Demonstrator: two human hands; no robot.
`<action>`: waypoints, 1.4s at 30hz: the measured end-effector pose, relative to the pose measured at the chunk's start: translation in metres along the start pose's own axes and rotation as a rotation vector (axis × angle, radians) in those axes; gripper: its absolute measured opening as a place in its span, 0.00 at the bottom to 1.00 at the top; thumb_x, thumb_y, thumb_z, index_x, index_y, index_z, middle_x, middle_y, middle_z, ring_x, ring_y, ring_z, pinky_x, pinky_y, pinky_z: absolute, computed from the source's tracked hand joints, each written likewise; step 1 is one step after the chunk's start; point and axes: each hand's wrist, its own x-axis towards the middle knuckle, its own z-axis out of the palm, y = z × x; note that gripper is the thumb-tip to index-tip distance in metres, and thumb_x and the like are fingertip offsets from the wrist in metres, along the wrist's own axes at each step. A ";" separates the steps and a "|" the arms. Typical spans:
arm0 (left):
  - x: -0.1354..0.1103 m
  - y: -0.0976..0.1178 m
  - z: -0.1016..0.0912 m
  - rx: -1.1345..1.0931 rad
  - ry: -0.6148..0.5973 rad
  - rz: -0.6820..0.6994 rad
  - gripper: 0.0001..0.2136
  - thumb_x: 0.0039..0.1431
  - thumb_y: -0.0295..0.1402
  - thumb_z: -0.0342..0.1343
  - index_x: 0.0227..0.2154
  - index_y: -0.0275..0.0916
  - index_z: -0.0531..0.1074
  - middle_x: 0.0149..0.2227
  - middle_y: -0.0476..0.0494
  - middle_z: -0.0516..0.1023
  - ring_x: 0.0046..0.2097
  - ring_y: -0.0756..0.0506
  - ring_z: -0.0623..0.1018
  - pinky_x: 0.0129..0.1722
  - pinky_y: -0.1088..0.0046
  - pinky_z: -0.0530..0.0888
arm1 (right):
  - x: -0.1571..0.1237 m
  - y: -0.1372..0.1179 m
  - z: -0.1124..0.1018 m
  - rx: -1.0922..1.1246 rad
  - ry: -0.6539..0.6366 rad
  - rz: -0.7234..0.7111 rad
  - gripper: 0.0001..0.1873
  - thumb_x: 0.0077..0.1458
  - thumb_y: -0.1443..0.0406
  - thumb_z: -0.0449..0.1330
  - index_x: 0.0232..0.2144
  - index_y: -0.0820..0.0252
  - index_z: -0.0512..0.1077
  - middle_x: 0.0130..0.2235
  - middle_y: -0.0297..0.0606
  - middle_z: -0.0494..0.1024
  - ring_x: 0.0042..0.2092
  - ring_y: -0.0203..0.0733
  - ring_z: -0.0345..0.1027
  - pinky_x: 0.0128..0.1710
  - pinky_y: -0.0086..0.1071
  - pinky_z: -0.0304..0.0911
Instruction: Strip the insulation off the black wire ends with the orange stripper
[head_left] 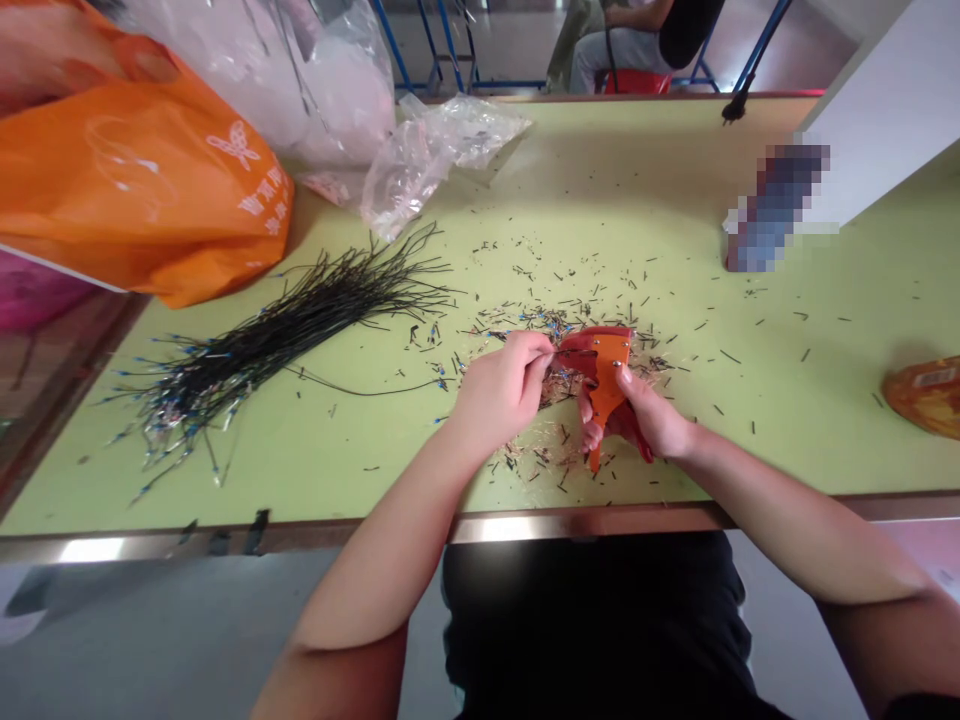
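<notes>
A pale green table [840, 440] with a brown front edge is littered with wire scraps [540, 318] — thickest under and around the fingers [534, 343], thinner farther out. Left of the fingers lies a bundle of black wires [292, 325], many with blue tips; beyond it rest an orange bag [187, 180] and clear plastic [420, 165]. Well right of the fingers sits an amber thing [934, 390] — cut off by the view.

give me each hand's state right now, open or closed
Left hand: closed, pinching a thin black wire.
Right hand: closed around the red-and-orange tool.
</notes>
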 end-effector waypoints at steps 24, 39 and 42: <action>0.004 0.005 -0.002 0.161 0.024 0.077 0.08 0.72 0.27 0.46 0.44 0.43 0.70 0.29 0.48 0.78 0.28 0.45 0.75 0.30 0.67 0.63 | 0.009 0.007 0.026 -0.063 0.128 -0.147 0.38 0.56 0.26 0.53 0.25 0.53 0.67 0.17 0.26 0.58 0.17 0.35 0.52 0.19 0.35 0.60; 0.004 0.007 0.013 0.038 0.139 -0.073 0.07 0.72 0.35 0.53 0.43 0.41 0.76 0.28 0.50 0.80 0.25 0.50 0.74 0.28 0.71 0.65 | 0.004 -0.013 0.005 -0.043 0.320 -0.265 0.34 0.58 0.29 0.55 0.32 0.52 0.70 0.28 0.37 0.72 0.34 0.47 0.73 0.35 0.44 0.76; -0.001 0.020 0.019 0.076 0.121 -0.018 0.07 0.71 0.34 0.54 0.42 0.41 0.77 0.29 0.48 0.83 0.28 0.48 0.78 0.29 0.71 0.66 | 0.004 0.003 0.016 -0.097 0.222 -0.213 0.36 0.57 0.29 0.56 0.38 0.53 0.74 0.32 0.41 0.77 0.39 0.50 0.76 0.34 0.42 0.77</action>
